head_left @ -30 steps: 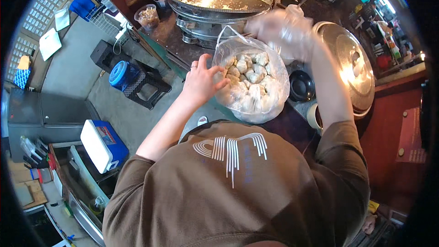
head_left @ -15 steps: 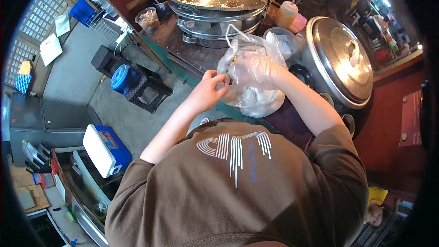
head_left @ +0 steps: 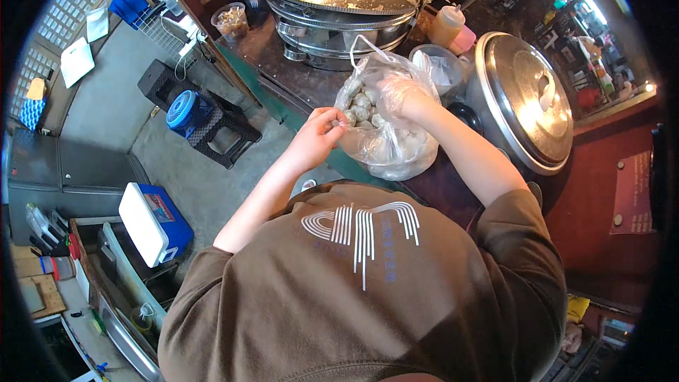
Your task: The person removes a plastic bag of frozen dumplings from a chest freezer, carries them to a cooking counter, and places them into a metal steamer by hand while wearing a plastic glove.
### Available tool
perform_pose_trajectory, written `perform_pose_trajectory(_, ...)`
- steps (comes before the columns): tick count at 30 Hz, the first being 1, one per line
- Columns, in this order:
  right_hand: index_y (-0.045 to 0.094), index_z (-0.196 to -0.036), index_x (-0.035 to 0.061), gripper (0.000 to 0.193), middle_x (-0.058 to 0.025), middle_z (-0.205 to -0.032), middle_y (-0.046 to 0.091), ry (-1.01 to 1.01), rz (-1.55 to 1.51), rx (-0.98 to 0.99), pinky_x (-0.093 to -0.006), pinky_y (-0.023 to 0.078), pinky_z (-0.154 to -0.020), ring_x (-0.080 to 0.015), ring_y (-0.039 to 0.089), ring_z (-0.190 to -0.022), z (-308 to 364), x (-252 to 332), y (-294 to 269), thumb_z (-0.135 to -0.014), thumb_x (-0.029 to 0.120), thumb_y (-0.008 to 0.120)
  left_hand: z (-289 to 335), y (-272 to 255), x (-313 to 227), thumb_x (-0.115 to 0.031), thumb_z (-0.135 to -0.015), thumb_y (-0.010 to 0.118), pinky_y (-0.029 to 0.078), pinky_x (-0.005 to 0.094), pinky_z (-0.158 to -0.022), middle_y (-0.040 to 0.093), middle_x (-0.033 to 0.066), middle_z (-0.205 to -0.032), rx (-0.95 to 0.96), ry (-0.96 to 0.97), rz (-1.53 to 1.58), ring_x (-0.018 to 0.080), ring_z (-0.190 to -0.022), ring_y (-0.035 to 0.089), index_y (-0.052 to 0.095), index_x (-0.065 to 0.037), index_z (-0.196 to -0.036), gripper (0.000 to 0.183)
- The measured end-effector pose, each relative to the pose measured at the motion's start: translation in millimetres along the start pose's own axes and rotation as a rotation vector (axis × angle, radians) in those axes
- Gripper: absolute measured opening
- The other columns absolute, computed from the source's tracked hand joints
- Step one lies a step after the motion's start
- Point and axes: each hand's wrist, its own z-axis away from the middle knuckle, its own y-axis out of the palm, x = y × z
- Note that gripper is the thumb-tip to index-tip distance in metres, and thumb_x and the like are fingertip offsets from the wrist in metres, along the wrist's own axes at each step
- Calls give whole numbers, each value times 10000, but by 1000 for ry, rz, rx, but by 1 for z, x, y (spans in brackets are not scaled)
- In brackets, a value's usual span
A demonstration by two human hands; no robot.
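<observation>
Right hand (head_left: 402, 95) rightward, bag (head_left: 387, 140) lengthwise forward

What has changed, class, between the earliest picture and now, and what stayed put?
The clear-gloved right hand has moved left and nearer the person, to the mouth of the clear plastic bag of pale rounded lumps. The bare left hand, fingers spread before, pinches the bag's left edge. The round silver metal steamer and lidded metal pot stayed put.

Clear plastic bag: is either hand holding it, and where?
Left hand pinches the bag by its left rim; whether the right hand grips anything cannot be told.
</observation>
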Motion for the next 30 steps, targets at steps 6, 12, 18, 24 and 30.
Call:
perform_pose_trajectory(6,629,-1102,83,339,-207,-1094,632,112,199,286,-423,489,-897,-364,605,-1052,4,36,-20,-764,72,600,4,1,-1,-196,-921,553,514,334,-789,406,45,-1181,-24,-17,28,148,-945,532,547,-109,-989,110)
perform_pose_trajectory(12,628,-1058,42,317,-214,-1013,648,-142,108,-121,-435,502,-846,-359,624,-1008,9,4,12,-746,96,617,3,5,0,-215,-943,539,523,354,-798,396,43,-1162,-33,-21,52,151,-951,544,533,-119,-986,105)
perform_pose_trajectory(18,635,-1041,42,322,-196,-906,663,-25,181,166,-442,526,-717,-341,665,-829,2,10,1,-730,126,623,3,5,3,-201,-947,545,528,370,-815,385,45,-1168,-28,-32,62,160,-993,550,529,-111,-1006,109)
perform_pose_trajectory(24,617,-1083,84,390,-178,-883,666,-22,92,142,-436,529,-716,-352,663,-822,9,12,-17,-711,200,644,2,4,-3,-196,-945,548,525,376,-822,387,39,-1172,-35,-77,86,160,-1018,538,535,-110,-1030,121)
perform_pose_trajectory(30,567,-1152,106,415,-133,-1070,631,-42,-331,-13,-356,498,-858,-254,625,-1004,8,-9,-70,-757,144,686,2,0,3,-187,-943,545,518,378,-836,392,30,-1180,-29,-83,128,151,-1013,531,532,-110,-1023,112)
